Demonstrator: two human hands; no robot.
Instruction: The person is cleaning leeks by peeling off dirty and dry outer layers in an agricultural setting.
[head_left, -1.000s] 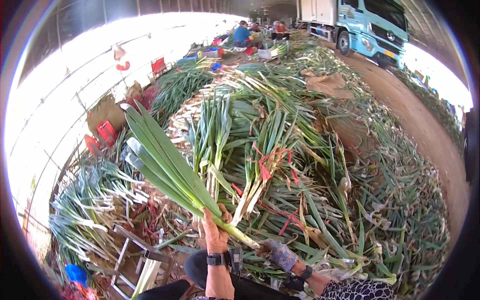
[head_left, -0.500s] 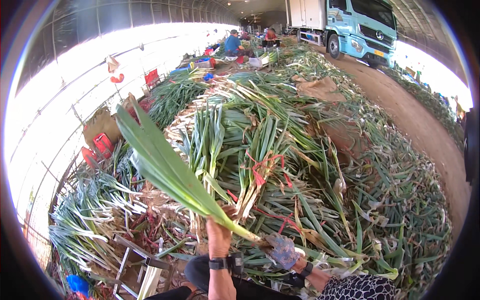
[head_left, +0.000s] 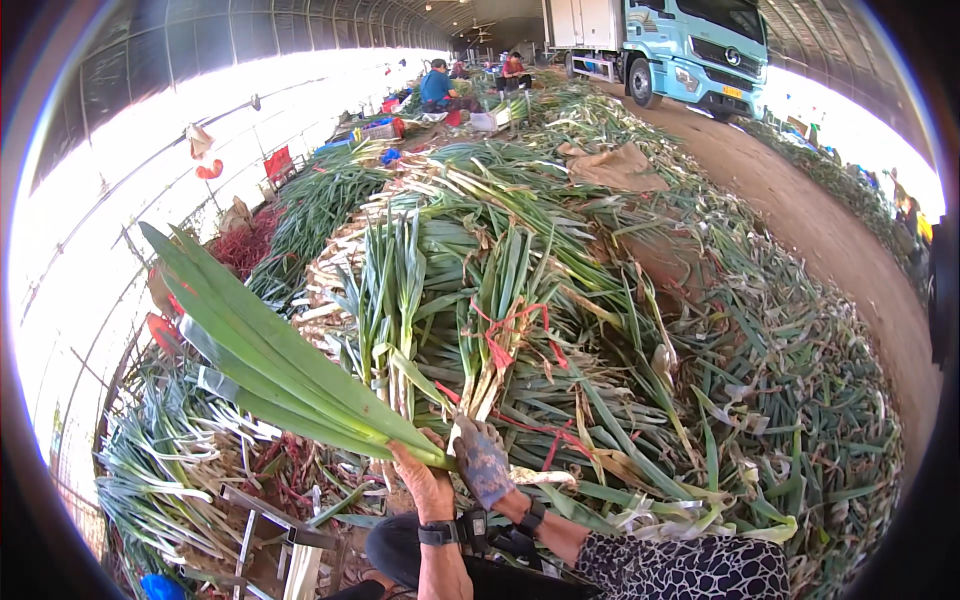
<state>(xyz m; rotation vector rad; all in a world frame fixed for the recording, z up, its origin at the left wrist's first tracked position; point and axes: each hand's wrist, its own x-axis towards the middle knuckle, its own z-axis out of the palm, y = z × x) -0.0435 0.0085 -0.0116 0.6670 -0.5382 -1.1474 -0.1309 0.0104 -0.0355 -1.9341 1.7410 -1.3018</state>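
My bare left hand (head_left: 428, 482) grips a large green onion (head_left: 290, 375) low on its stalk. Its broad green leaves fan up to the far left. Close beside it, my right hand (head_left: 484, 462), in a patterned grey glove, is closed around the stalk, its fingertips partly hidden. Just past the glove a pale stem end (head_left: 545, 477) shows, in line with the stalk. Right beyond my hands stands a bundle of green onions (head_left: 500, 350) with a red tie (head_left: 505, 330) around it. Dark watch-like bands sit on both wrists.
Loose green onions (head_left: 165, 450) lie at left beside a metal frame (head_left: 255, 520). Discarded leaves (head_left: 780, 400) cover the right side. Sacking (head_left: 615, 168) lies on the heap. Farther off, people (head_left: 437, 88) sit near a light blue truck (head_left: 690, 55) on a dirt track (head_left: 800, 210).
My gloved right hand has moved left and up along the stalk, close to my left hand. The leaves have swung left and lower. The view has turned slightly right.
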